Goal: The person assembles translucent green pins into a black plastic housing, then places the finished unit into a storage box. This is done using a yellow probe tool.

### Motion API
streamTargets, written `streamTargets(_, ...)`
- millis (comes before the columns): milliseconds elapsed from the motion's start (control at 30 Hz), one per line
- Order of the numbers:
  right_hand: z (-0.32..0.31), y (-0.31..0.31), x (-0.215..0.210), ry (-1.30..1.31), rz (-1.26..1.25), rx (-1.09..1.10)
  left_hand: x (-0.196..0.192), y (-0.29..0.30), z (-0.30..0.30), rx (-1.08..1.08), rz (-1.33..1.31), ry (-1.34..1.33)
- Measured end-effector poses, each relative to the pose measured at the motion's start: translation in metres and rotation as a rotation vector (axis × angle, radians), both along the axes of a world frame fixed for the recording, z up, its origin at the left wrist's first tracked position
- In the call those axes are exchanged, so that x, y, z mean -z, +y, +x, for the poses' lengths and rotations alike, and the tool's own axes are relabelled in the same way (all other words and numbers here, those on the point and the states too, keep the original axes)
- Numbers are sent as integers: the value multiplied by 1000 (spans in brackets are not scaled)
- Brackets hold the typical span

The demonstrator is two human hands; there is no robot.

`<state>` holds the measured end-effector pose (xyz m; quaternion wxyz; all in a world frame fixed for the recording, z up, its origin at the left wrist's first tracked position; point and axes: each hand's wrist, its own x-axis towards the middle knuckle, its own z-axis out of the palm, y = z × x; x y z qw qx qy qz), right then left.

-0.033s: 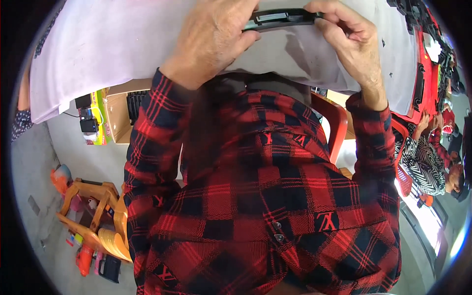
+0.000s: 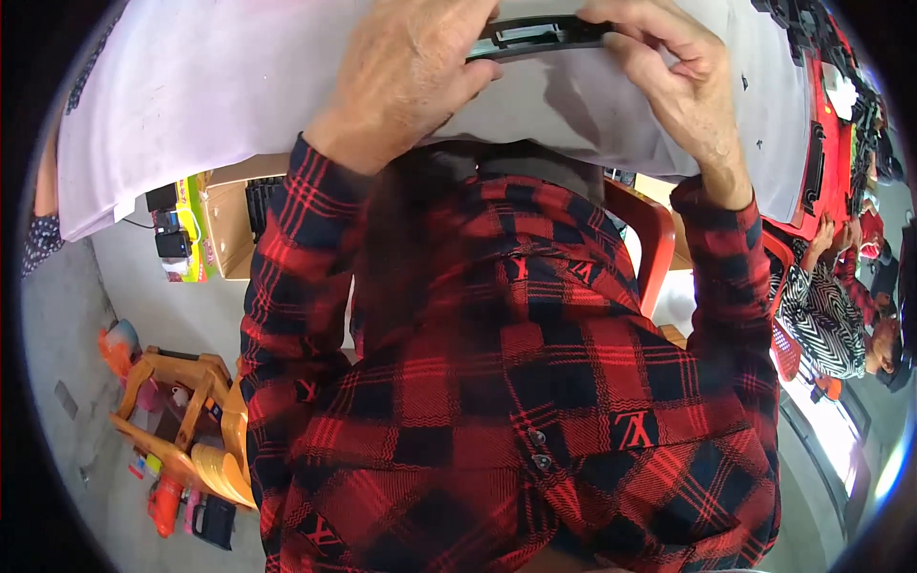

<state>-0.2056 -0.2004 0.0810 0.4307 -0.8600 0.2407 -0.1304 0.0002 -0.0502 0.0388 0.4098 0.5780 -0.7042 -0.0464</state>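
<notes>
At the top of the view I hold a long, narrow, slightly curved black plastic piece point(image 2: 540, 35) with a slot opening in its middle, just over the white-covered table. My left hand point(image 2: 406, 72) is closed on its left end, thumb along the near edge; the back of the hand hides that end. My right hand point(image 2: 683, 72) pinches the right end between thumb and forefinger. A shadow falls on the table cover below the piece.
The pale table cover point(image 2: 220, 86) spreads under my hands, with small dark bits point(image 2: 745, 83) at right. Black parts lie on a red surface point(image 2: 833, 143) farther right, where other people sit. A cardboard box point(image 2: 229, 229) stands below the table edge, and a wooden chair point(image 2: 191, 411) lower left.
The black piece and my right hand have shifted slightly left. My left hand has moved a little left too, still gripping its end.
</notes>
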Motion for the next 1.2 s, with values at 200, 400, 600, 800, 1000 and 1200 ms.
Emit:
streamTargets(200,61,-18,52,-737,-402,-608,10,2,5,-27,136,96)
streamTargets(400,64,-12,24,-359,-569,-673,17,3,14,10,131,219)
streamTargets(600,61,-16,31,-263,-675,-628,44,-18,9,95,-292,237)
streamTargets(800,62,-13,17,-222,-351,-612,26,-3,14,-29,106,169)
streamTargets(1000,59,-17,16,-216,-325,-591,26,-16,11,133,-141,289)
streamTargets(1200,58,-10,5,-357,-278,-530,23,-3,8,-27,127,269)
